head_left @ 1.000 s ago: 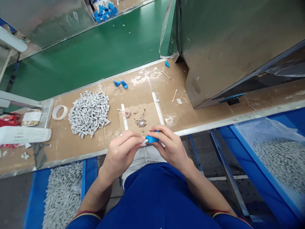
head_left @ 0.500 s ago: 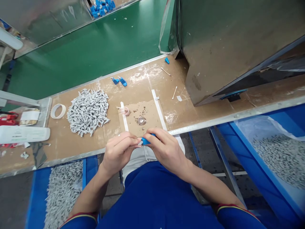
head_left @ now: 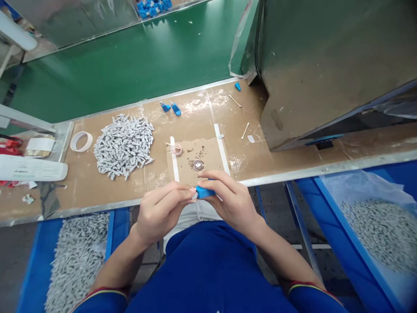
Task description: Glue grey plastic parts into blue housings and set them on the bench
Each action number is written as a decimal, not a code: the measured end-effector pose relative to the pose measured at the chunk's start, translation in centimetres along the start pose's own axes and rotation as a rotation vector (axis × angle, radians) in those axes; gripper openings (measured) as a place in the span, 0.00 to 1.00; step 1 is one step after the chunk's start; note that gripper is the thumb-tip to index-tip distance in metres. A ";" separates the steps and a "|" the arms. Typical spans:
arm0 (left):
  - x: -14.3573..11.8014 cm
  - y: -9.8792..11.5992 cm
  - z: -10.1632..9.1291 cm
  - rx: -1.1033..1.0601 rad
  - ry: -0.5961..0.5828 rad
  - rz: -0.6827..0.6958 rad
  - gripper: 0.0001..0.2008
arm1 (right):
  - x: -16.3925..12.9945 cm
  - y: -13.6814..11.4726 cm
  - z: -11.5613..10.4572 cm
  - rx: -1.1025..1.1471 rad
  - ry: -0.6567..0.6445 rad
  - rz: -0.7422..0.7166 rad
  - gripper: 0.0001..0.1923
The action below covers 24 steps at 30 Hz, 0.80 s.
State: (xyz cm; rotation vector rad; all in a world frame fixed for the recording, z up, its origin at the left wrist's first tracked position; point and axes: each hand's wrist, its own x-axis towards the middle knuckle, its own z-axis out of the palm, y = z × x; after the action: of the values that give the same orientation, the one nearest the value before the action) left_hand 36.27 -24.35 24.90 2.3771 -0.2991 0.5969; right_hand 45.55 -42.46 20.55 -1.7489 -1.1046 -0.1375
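My right hand (head_left: 233, 202) grips a small blue plastic part (head_left: 204, 192) between thumb and fingers, close to the table's front edge. At the blue part's left end, my left hand (head_left: 164, 206) pinches a small light-grey piece (head_left: 194, 194), mostly covered by the fingertips. The two pieces meet or touch; whether they are joined is hidden. Just beyond my hands lies a small round silvery blob or disc (head_left: 198, 165) on taped-down brown card, with dark specks around it. A cotton swab (head_left: 170, 144) leans on a small pinkish dish (head_left: 177, 149) to the left.
A heap of grey parts (head_left: 125, 145) lies left, beside a tape roll (head_left: 81, 141) and white bottle (head_left: 32, 168). Blue parts (head_left: 176, 109) sit near the green belt (head_left: 130, 65). A metal housing (head_left: 312, 74) stands right. Blue bins (head_left: 329, 217) of grey pieces flank me below.
The camera view has shifted slightly. My right hand's index finger has lifted and more of the blue part shows. Both hands still hold their pieces together.
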 end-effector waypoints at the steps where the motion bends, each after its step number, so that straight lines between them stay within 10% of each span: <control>1: 0.0 0.1 -0.2 -0.007 -0.002 0.004 0.05 | 0.0 0.2 -0.1 0.058 -0.007 0.000 0.06; 24: -1.8 -0.8 0.8 -0.247 0.051 -0.085 0.02 | -0.2 -1.0 0.6 0.007 -0.024 -0.110 0.09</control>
State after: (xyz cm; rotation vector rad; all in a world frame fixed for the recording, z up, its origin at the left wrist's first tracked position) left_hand 35.23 -24.16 22.99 2.1231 -0.2333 0.5471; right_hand 44.46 -42.04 20.88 -1.6875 -1.2181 -0.1807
